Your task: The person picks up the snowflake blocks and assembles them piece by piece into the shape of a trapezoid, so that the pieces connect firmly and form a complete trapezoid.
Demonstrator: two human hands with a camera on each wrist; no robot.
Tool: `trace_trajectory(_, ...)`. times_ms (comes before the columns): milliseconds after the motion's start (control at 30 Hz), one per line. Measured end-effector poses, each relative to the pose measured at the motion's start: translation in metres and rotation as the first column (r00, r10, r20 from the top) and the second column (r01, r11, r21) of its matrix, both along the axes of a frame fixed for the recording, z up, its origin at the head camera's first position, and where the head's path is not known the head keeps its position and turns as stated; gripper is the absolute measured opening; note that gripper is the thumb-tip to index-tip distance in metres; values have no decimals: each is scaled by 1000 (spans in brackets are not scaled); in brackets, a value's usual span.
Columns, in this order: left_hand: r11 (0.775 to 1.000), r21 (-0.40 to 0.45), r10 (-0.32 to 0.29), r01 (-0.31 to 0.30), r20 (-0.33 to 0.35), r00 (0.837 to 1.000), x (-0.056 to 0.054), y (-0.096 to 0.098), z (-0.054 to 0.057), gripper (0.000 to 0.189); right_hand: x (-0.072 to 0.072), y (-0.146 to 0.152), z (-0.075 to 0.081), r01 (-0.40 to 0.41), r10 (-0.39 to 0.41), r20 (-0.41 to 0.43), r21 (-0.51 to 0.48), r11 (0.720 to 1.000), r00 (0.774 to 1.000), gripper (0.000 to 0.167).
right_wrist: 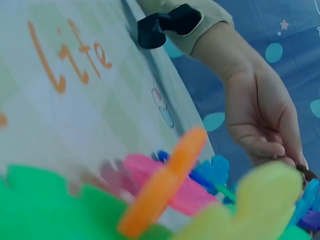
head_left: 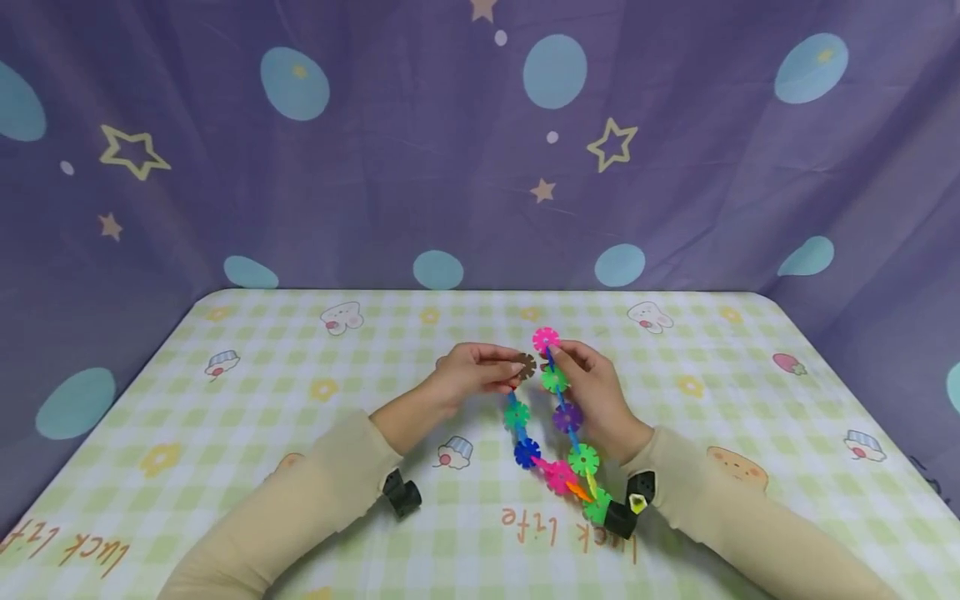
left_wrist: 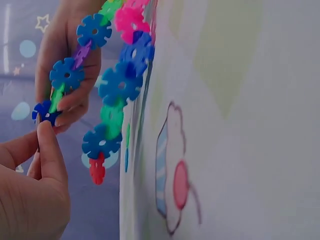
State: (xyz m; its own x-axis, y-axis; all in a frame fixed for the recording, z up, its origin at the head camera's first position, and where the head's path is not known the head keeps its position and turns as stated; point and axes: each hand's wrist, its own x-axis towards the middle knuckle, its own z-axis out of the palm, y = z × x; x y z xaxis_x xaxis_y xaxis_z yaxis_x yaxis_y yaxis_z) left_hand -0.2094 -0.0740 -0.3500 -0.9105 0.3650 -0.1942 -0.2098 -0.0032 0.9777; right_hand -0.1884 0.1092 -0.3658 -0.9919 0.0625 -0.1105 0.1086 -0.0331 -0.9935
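In the head view, my left hand (head_left: 476, 371) pinches a brown notched disc (head_left: 528, 367) between thumb and fingers. My right hand (head_left: 596, 392) grips the upper right part of a chain of colourful snowflake discs (head_left: 567, 418), just below the pink disc (head_left: 546, 338) at its top. The chain hangs in a U between both hands. In the left wrist view, the brown disc, seen edge-on, overlaps a dark blue disc (left_wrist: 45, 114); whether they are slotted together I cannot tell. A red disc (left_wrist: 97, 170) forms the chain's other end, hanging beside the left fingers.
A checked tablecloth (head_left: 360, 533) with printed cartoons covers the table beneath the hands. Behind the far edge hangs a purple curtain (head_left: 480, 167) with stars and blue ovals. Black wrist cameras (head_left: 402, 495) sit at both cuffs.
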Motion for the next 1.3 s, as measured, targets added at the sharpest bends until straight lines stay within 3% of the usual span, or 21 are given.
trace_trajectory(133, 1000, 19, 20, -20, -11, 1000, 2, 3, -4, 29, 4, -4, -2, 61, -61, 4, -66, 996, 998, 25)
trace_trajectory(300, 999, -12, 45, -46, -115, 992, 4, 8, -2, 23, 8, -8, -3, 105, -108, -14, -159, 982, 994, 20)
trace_trajectory(467, 993, -73, 75, -95, -232, 970, 7, 11, 2, 19, 10, -13, -3, 120, -126, -10, -235, 964, 992, 17)
trace_trajectory(933, 947, -229, 90, -225, -482, 872, 5, 19, -8, 10, 10, -14, -9, 110, -115, -1, -283, 953, 993, 11)
trace_trajectory(1133, 938, -247, 61, -244, -575, 816, 5, 24, -12, 5, 1, -5, -9, 99, -105, -34, -144, 985, 994, 17)
trace_trajectory(1300, 941, -238, 44, -241, -620, 783, 5, 31, -15, 3, -10, 8, -6, 71, -72, -86, -7, 997, 994, 21)
